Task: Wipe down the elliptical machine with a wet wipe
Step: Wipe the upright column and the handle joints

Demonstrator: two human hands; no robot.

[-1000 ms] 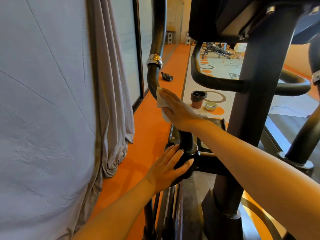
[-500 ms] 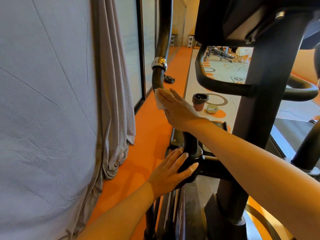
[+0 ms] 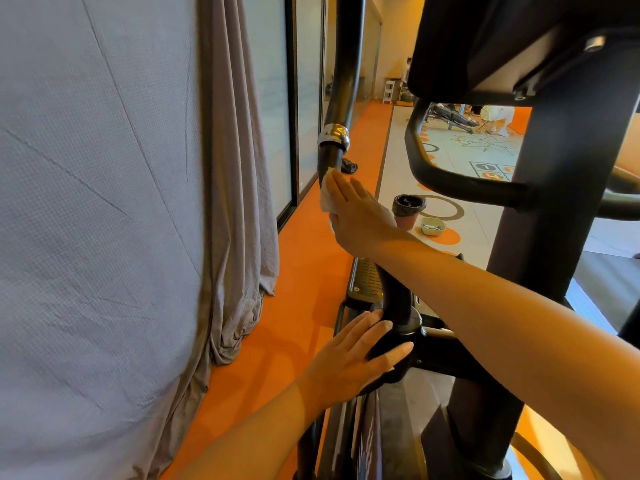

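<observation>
The elliptical machine's black left swing arm [image 3: 341,81] rises past a chrome collar [image 3: 334,136]. My right hand [image 3: 360,216] holds a white wet wipe [image 3: 325,199] against this arm just below the collar, fingers pointing up along the tube. My left hand [image 3: 349,358] rests with straight fingers on the black pivot joint [image 3: 398,341] lower down. The machine's central column [image 3: 554,202], console underside [image 3: 502,39] and fixed curved handlebar [image 3: 450,178] fill the right side.
A grey curtain [image 3: 104,202] hangs close on the left, beside glass panels [image 3: 277,98]. Orange floor runs between curtain and machine. Beyond stand a small lined bin [image 3: 408,211], a pale bowl [image 3: 433,226] and a dark object [image 3: 349,166] on the floor.
My right hand has slid the wipe up the swing arm toward the chrome collar. My left hand has stayed on the pivot joint.
</observation>
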